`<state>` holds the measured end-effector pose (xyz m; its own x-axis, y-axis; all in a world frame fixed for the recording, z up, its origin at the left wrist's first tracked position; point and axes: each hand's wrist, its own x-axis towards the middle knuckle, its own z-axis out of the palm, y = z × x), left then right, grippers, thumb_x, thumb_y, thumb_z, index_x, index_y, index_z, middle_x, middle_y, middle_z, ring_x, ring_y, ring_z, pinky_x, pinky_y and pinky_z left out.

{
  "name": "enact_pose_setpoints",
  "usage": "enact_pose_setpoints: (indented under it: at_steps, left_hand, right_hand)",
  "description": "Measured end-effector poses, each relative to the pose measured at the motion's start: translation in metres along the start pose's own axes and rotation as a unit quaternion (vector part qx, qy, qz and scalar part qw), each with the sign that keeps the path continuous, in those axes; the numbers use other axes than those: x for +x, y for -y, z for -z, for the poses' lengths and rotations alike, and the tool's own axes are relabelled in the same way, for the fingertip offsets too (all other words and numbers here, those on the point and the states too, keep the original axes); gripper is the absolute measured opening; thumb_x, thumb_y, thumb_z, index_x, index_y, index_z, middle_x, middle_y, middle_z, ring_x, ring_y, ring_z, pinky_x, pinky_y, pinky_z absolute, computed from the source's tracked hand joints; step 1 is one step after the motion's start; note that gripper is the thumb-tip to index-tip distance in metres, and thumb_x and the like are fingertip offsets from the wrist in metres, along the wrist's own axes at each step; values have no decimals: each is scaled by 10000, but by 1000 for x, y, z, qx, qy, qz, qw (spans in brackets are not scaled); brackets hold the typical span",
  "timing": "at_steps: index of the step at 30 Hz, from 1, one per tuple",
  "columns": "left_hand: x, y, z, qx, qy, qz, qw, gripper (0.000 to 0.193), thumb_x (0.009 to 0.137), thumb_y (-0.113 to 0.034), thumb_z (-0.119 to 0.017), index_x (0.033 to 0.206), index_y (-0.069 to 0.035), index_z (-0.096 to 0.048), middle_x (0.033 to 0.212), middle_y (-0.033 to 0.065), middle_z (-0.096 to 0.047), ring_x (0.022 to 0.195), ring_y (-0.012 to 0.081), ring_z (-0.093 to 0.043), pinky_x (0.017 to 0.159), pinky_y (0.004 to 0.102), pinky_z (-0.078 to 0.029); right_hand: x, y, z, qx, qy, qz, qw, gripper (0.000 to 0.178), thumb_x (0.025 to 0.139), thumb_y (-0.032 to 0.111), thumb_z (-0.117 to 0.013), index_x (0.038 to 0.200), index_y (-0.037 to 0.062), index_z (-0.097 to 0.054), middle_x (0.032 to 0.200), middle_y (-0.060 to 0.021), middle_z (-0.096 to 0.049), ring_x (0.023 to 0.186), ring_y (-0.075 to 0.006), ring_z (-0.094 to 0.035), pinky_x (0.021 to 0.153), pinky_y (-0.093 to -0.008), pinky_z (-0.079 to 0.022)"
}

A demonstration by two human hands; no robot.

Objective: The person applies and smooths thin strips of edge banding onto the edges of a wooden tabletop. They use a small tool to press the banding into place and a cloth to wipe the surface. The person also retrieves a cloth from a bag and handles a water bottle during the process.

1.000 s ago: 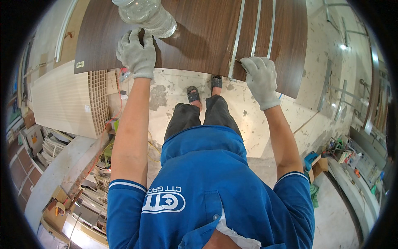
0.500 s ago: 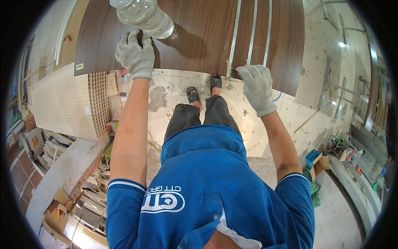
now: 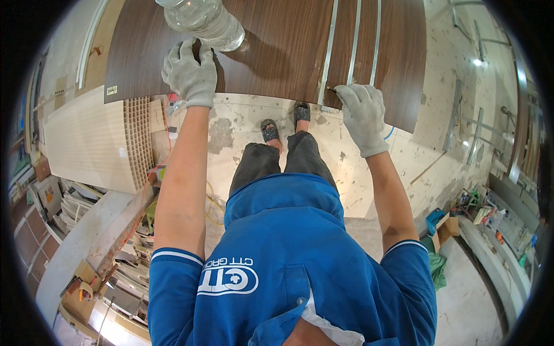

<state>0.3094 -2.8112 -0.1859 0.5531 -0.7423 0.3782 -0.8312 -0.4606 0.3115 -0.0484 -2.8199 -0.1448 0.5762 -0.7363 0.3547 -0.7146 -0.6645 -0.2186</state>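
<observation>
A dark brown wood-grain panel lies before me, with three thin silvery strips running across its right part. My left hand, in a grey work glove, rests on the panel near its front edge with fingers apart. Just beyond those fingers a large clear jar-like bottle of clear liquid stands on the wood. My right hand, gloved alike, is at the front edge by the strips, its fingers drawn together. A small dark bit shows at the fingertips, too small to name.
On the left a stack of pale hollow-core panels leans near an orange cord. Metal bars lie on the stained floor at right. A cardboard box sits at lower right, and offcuts crowd the lower left.
My right hand has shifted slightly to the right and away from me along the strips. The left hand stays on the panel beside the bottle. The view has moved a little.
</observation>
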Motion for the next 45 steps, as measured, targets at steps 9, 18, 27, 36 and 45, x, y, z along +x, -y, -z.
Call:
enact_pose_setpoints:
  at_steps: [9, 18, 27, 36, 45]
  left_hand:
    - [0, 1, -2, 4, -5, -8, 1000, 348, 931, -421, -691, 1167, -169, -732, 1339, 129, -644, 1327, 328, -508, 1148, 508, -326]
    - [0, 1, -2, 1, -8, -10, 1000, 356, 927, -424, -696, 1175, -172, -731, 1334, 118, -649, 1324, 328, -511, 1146, 501, -331]
    - [0, 2, -3, 2, -10, -14, 1000, 365, 926, -439, -695, 1181, -179, -729, 1346, 115, -641, 1336, 323, -500, 1144, 510, -326]
    - [-1, 2, -2, 1, -5, -13, 1000, 358, 929, -430, -692, 1179, -177, -728, 1345, 113, -644, 1342, 328, -498, 1149, 510, -320]
    - [0, -1, 1, 14, 8, -3, 1000, 390, 922, -427, -699, 1219, -175, -714, 1365, 117, -634, 1349, 317, -496, 1151, 492, -329]
  right_hand:
    - [-14, 9, 1, 0, 31, 39, 999, 301, 788, 45, -662, 1069, 149, -686, 979, -8, -645, 939, -233, -615, 844, -403, -489]
    - [-7, 3, 2, -1, 10, 10, 1000, 310, 770, 52, -690, 1062, 156, -687, 974, -5, -637, 939, -234, -610, 845, -403, -485]
    - [-17, 9, 0, 11, 27, 27, 999, 276, 788, 61, -672, 1047, 154, -688, 971, -4, -648, 948, -236, -613, 858, -404, -483]
    - [-16, 12, 1, -1, 33, 26, 999, 283, 791, 60, -672, 1058, 154, -683, 972, -2, -640, 958, -235, -611, 856, -405, -482]
    - [-14, 9, -1, -2, 0, 17, 1000, 276, 794, 58, -670, 1054, 149, -678, 967, 2, -635, 946, -236, -609, 845, -401, -482]
